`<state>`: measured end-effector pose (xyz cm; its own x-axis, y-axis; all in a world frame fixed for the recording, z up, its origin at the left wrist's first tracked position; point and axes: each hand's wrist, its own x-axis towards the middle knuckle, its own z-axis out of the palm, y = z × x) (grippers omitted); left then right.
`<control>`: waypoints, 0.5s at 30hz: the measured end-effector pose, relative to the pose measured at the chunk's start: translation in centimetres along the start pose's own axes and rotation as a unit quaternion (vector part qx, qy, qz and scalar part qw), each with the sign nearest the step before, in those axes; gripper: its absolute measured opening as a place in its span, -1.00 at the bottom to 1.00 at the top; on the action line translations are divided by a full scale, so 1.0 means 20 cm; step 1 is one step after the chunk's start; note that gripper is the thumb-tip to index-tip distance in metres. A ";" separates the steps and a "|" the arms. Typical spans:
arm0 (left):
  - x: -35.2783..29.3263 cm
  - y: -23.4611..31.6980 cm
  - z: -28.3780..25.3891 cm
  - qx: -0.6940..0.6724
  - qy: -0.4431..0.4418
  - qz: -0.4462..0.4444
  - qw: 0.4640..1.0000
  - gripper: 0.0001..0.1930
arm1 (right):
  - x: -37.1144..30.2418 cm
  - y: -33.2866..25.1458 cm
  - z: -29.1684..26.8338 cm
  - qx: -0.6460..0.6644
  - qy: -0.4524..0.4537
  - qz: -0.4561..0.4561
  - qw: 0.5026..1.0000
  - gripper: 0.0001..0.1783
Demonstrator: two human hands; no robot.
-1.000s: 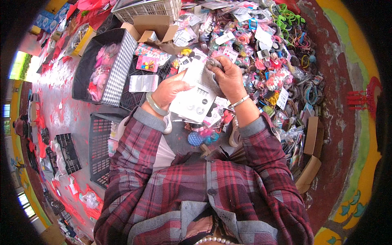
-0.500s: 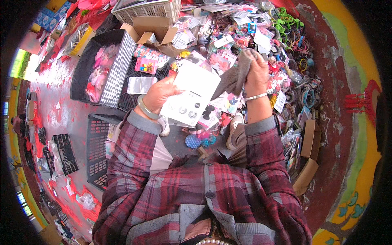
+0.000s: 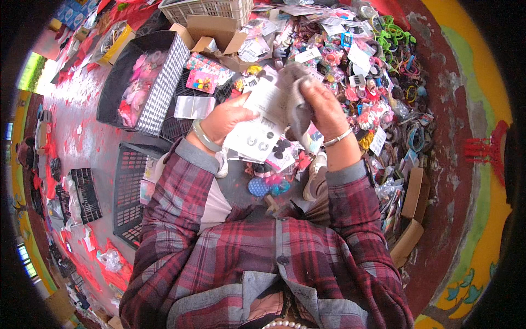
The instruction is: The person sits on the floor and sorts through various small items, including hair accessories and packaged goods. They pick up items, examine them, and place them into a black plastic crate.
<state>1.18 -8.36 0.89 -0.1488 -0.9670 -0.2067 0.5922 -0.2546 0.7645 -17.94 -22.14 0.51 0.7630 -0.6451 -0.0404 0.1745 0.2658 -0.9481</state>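
Observation:
My left hand grips a white printed card by its left side, thumb on top; small round dark marks show on its lower part. In my right hand is a crumpled grey-brown cloth, pinched at its top. The cloth hangs over the right part of the card and hides it; whether it presses on the surface I cannot tell. Just beneath the card lies a packet with a black bow. A blue dotted ball-like piece rests on the floor between my feet.
A large heap of packaged hair accessories spreads ahead and right. To the left stand a checked-sided bin with pink items and a black plastic crate. Cardboard boxes sit at the back and right.
My right hand has brought the cloth left and down from beside the card to over its right part. My left hand has shifted slightly right, still holding the card.

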 end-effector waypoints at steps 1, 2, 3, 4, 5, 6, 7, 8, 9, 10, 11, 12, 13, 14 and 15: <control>-0.01 0.00 0.03 0.002 -0.007 0.004 1.000 -0.46 | -0.01 -0.02 0.05 -0.003 -0.032 0.009 0.999 -0.71; -0.01 0.00 0.05 0.003 -0.014 0.008 1.000 -0.45 | -0.02 -0.03 0.08 -0.021 -0.041 0.011 0.999 -0.70; -0.01 0.03 0.07 0.040 -0.015 0.000 0.999 -0.43 | -0.02 -0.03 0.11 -0.040 -0.050 0.014 0.998 -0.69; -0.02 0.05 0.09 0.075 -0.015 -0.010 0.997 -0.41 | -0.01 -0.02 0.11 -0.034 -0.040 0.027 0.998 -0.71; -0.03 0.06 0.09 0.109 -0.015 -0.019 0.994 -0.39 | -0.01 -0.01 0.10 -0.052 -0.021 0.026 0.998 -0.73; -0.01 0.04 0.06 0.141 -0.015 -0.015 0.990 -0.39 | -0.01 0.01 0.08 -0.070 -0.002 0.024 0.997 -0.74; 0.00 0.02 0.03 0.141 -0.015 -0.007 0.990 -0.39 | 0.01 0.03 0.07 -0.087 0.016 0.022 0.996 -0.76; 0.01 0.01 0.02 0.141 -0.016 0.002 0.990 -0.39 | 0.02 0.06 0.07 -0.121 0.052 0.012 0.991 -0.82; 0.01 -0.01 0.00 0.141 -0.017 0.010 0.990 -0.39 | 0.02 0.07 0.06 -0.115 0.049 0.019 0.992 -0.81; 0.01 0.01 0.01 0.164 -0.025 0.023 0.986 -0.39 | 0.02 0.05 0.06 -0.110 0.049 0.022 0.992 -0.81; 0.01 0.01 0.02 0.135 -0.028 0.011 0.990 -0.41 | 0.02 0.03 0.06 -0.105 0.049 0.026 0.993 -0.80; 0.00 0.02 0.03 0.106 -0.030 -0.002 0.994 -0.43 | 0.01 0.01 0.07 -0.100 0.047 0.034 0.993 -0.80; 0.00 0.02 0.04 0.077 -0.033 -0.013 0.996 -0.45 | 0.01 0.01 0.05 -0.110 0.044 0.029 0.993 -0.79; -0.01 0.02 0.03 0.092 -0.035 -0.019 0.995 -0.44 | 0.02 0.02 0.03 -0.120 0.041 0.024 0.992 -0.79; -0.01 0.02 0.02 0.108 -0.036 -0.024 0.993 -0.43 | 0.02 0.02 0.00 -0.129 0.038 0.020 0.991 -0.78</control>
<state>1.12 -8.29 1.55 -0.2345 -0.9496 -0.2079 0.4010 -0.2893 0.8692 -17.48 -22.23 0.11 0.7153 -0.6925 -0.0937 -0.0274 0.1062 -0.9940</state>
